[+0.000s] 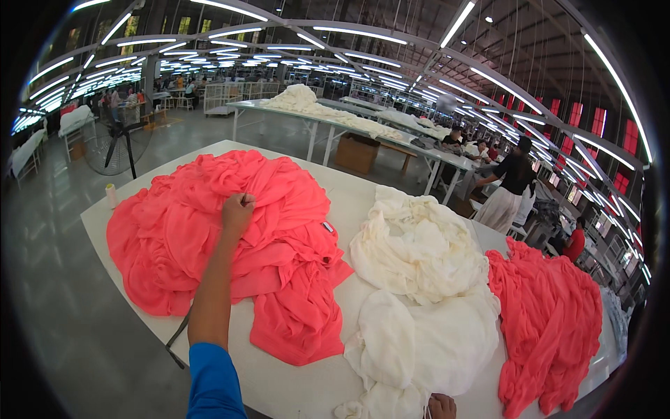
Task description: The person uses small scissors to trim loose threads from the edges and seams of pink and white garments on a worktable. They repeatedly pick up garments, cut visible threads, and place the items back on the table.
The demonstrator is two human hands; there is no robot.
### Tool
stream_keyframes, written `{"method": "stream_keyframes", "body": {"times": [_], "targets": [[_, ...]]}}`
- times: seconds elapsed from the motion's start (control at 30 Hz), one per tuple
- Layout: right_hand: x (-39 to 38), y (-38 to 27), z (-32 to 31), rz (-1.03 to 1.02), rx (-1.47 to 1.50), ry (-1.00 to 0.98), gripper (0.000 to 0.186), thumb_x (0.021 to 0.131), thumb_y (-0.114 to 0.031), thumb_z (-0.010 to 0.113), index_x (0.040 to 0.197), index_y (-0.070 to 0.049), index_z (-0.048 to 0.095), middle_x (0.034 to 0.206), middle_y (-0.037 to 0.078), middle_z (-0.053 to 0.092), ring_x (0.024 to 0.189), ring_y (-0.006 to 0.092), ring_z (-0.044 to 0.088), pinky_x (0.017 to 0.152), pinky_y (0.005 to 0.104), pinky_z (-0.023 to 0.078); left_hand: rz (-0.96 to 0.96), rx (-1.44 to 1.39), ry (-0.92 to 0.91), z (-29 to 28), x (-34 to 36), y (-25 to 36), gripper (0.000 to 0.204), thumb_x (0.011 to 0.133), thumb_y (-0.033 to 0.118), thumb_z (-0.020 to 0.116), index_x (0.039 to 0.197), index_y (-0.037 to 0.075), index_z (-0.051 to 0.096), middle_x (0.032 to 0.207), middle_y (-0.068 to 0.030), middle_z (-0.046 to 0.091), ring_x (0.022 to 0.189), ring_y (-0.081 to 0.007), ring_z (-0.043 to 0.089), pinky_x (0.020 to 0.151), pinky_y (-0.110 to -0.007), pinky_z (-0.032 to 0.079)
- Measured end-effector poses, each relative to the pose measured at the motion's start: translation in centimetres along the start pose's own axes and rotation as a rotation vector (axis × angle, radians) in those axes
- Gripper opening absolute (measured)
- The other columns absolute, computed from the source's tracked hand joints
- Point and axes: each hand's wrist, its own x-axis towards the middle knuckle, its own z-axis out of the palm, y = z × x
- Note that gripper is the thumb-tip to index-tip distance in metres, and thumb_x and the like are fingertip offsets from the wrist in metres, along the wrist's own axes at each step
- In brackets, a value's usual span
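A large heap of thin coral-pink fabric [174,230] covers the left part of a white table. My left hand [239,209] reaches onto the upper part of this heap, its fingers curled closed against the cloth. A dark spot shows at the fingertips, but what they pinch is too small to make out. A small label [327,227] lies on the heap's right side. Cream-white fabric [426,258] is bunched in the middle of the table. At the bottom edge, beside the white cloth's lower end, my right hand [441,406] shows only in part; its fingers are mostly hidden.
More coral fabric [548,321] hangs over the table's right part. A thread cone [111,196] stands at the table's [293,387] far-left edge, near a standing fan [118,143]. Beyond, a long table [349,124] bears white cloth, with a cardboard box [356,153] below. A person [513,181] stands at right.
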Motion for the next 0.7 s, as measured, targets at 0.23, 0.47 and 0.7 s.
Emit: {"method": "stream_keyframes", "body": {"times": [0.23, 0.47, 0.7], "targets": [[-0.7, 1.0, 1.0, 0.020, 0.042, 0.121, 0.032, 0.078, -0.001, 0.058, 0.110, 0.000, 0.054, 0.113, 0.019, 0.054, 0.106, 0.0379, 0.049, 0.091, 0.0468, 0.039, -0.093, -0.414, -0.348, 2.0, -12.8, 11.4, 0.010, 0.079, -0.002, 0.062, 0.088, -0.001, 0.065, 0.075, 0.0019, 0.060, 0.065, -0.0041, 0.050, 0.060, -0.019, 0.042], [-2.2, 1.1, 0.7, -0.023, 0.305, 0.496, 0.027, 0.078, 0.004, 0.063, 0.104, -0.001, 0.060, 0.106, 0.017, 0.060, 0.100, 0.0320, 0.057, 0.086, 0.0389, 0.046, 0.020, -0.585, -0.427, 2.3, -29.1, 24.2, 0.009, 0.080, -0.007, 0.056, 0.083, -0.002, 0.062, 0.076, -0.0011, 0.057, 0.063, -0.0055, 0.048, 0.057, -0.022, 0.040], [-2.8, -0.3, 2.1, 0.176, 1.004, 0.486, 0.012, 0.091, -0.005, 0.057, 0.101, 0.001, 0.061, 0.096, 0.010, 0.064, 0.082, 0.0166, 0.063, 0.074, 0.0285, 0.050, -0.245, -0.778, -0.848, 0.7, -41.0, 32.9, 0.009, 0.084, -0.004, 0.058, 0.090, 0.001, 0.063, 0.077, 0.0017, 0.056, 0.059, -0.0021, 0.045, 0.051, -0.018, 0.037]]}}
